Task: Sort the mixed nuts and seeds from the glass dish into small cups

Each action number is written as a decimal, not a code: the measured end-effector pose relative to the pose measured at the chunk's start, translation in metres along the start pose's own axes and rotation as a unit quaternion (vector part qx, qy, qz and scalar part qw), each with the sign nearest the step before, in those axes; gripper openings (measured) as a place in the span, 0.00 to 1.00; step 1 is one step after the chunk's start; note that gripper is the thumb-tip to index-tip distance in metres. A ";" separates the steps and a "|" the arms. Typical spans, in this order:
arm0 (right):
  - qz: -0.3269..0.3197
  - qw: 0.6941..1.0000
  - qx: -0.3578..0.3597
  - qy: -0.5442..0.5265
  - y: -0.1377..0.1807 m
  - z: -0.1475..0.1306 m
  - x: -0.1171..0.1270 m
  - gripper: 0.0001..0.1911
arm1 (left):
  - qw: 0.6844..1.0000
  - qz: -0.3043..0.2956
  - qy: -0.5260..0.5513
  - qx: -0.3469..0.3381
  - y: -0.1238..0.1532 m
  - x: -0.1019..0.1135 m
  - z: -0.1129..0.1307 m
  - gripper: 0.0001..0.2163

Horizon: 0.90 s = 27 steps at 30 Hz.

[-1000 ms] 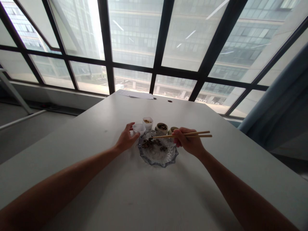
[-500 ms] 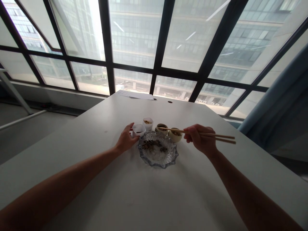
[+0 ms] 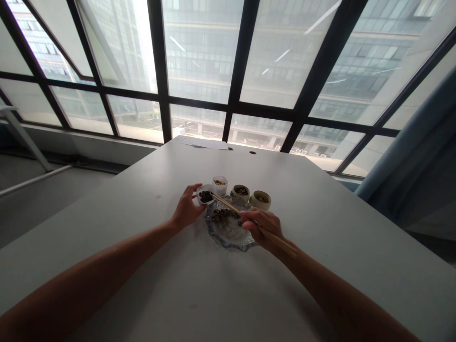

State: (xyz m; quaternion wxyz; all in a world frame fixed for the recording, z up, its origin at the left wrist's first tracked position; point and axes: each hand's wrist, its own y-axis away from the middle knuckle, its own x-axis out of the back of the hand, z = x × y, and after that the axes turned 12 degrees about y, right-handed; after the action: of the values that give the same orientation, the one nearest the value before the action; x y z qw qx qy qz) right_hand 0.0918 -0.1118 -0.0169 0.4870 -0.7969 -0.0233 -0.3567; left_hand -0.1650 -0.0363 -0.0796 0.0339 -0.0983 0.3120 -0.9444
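Observation:
My left hand (image 3: 187, 207) grips a small white cup (image 3: 210, 201) by its left side; the cup tilts toward me and shows dark pieces (image 3: 204, 195) inside. Wooden chopsticks (image 3: 228, 205) are held in my right hand (image 3: 261, 226), their tips at the cup's right rim. Whether a piece is between the tips is too small to tell. Below my right hand stands a scalloped glass bowl (image 3: 228, 241), partly hidden by that hand. Dark striped pieces (image 3: 221, 216) lie in it, probably seeds or nuts.
Behind the bowl stand another white cup (image 3: 220, 185) with yellowish pieces and two round cream cups (image 3: 240, 192) with brownish contents. Paper sheets (image 3: 204, 143) lie at the white table's far end (image 3: 185, 161), before the windows. A blue curtain (image 3: 406, 137) hangs at right.
My right hand has swung left with the chopsticks, from the cream cups to the white cup. My left hand has tipped that cup toward me, so its dark contents show more.

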 end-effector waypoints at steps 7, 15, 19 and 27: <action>-0.018 0.998 -0.052 0.014 -0.011 -0.007 0.001 0.12 | 1.000 -0.008 -0.002 -0.002 0.000 0.001 0.003 0.27; 0.025 0.985 -0.168 -0.017 -0.008 0.006 0.019 0.25 | 0.999 0.000 -0.039 0.020 0.000 0.000 0.001 0.30; -0.029 0.987 -0.154 -0.020 -0.010 0.010 0.021 0.26 | 0.999 -0.004 -0.046 0.020 -0.001 0.001 -0.002 0.31; -0.063 0.988 -0.141 -0.022 -0.014 0.007 0.020 0.25 | 0.999 -0.005 -0.052 0.010 0.000 0.001 -0.004 0.31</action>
State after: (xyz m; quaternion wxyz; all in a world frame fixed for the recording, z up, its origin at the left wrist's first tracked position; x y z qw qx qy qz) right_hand 0.1049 -0.1053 0.0035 0.3452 -0.8622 -0.0336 -0.3692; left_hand -0.1668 -0.0340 -0.0822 0.0465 -0.1480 0.2995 -0.9414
